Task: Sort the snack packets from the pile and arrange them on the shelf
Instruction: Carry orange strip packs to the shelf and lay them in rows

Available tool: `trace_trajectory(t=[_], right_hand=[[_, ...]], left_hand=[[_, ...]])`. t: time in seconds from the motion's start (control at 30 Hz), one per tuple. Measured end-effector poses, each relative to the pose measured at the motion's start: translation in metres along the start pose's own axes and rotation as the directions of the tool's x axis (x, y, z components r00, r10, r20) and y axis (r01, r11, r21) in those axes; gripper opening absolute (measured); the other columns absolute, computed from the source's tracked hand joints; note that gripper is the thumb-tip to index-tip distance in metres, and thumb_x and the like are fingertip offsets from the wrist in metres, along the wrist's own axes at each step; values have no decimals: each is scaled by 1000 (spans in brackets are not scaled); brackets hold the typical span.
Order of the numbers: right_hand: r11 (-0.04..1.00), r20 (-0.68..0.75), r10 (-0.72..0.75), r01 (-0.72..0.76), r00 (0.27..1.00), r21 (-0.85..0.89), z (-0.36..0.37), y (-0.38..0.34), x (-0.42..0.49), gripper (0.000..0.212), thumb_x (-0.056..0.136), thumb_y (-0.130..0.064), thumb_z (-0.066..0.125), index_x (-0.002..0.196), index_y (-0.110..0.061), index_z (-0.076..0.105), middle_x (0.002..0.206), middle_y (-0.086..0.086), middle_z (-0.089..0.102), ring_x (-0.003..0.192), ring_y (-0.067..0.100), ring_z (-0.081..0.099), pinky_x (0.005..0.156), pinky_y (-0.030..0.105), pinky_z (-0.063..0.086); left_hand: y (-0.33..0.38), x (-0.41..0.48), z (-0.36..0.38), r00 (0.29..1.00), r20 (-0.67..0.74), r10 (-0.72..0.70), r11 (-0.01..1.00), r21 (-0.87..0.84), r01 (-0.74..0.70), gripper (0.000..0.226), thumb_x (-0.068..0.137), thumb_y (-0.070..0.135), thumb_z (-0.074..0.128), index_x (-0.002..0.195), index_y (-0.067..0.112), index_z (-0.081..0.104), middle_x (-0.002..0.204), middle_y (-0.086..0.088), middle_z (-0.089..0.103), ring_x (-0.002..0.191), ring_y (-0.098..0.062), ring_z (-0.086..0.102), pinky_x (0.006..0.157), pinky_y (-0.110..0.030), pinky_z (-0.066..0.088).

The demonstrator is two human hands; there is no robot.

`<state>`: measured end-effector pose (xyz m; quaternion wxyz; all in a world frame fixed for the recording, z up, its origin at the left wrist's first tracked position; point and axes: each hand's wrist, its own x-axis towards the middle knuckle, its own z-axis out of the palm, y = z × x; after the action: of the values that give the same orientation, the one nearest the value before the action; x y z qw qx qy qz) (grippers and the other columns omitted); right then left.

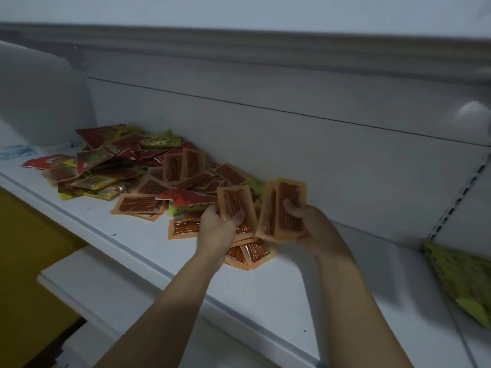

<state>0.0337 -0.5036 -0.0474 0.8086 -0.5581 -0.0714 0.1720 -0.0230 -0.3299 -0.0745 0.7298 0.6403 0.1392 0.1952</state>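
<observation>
A pile of snack packets (127,166) in red, yellow, green and orange lies on the white shelf (127,235), spreading from the left toward the middle. My left hand (218,229) grips one orange-edged packet (233,200) upright at the pile's near right end. My right hand (310,224) holds a small stack of the same orange packets (284,205), fanned and upright, just right of the left hand. More orange packets (249,254) lie flat on the shelf under both hands.
The shelf's white back panel (292,134) rises close behind the pile. A slotted upright (457,200) stands at the right. Green-yellow packets (462,277) lie at the far right. A lower shelf (111,290) juts out beneath, beside a yellow surface (24,261) at the left.
</observation>
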Motion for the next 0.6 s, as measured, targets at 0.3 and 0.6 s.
trace_trajectory(t=[0.3, 0.6], right_hand=[[981, -79, -26, 11, 997, -193, 30, 32, 7, 23, 95, -15, 62, 117, -14, 64, 111, 15, 72, 100, 34, 70, 77, 49, 59], [776, -98, -513, 412, 853, -478, 28, 28, 8, 89, 88, 5, 65, 151, -40, 20, 142, -14, 44, 130, 2, 44, 100, 11, 41]], left_hand=[[-8, 10, 6, 995, 65, 77, 994, -78, -72, 28, 91, 7, 67, 116, 16, 62, 104, 6, 73, 102, -16, 69, 87, -33, 56], [0, 22, 20, 902, 370, 224, 964, 52, -261, 40, 95, 58, 43, 133, 44, 44, 132, 5, 58, 125, -13, 55, 109, -48, 42]])
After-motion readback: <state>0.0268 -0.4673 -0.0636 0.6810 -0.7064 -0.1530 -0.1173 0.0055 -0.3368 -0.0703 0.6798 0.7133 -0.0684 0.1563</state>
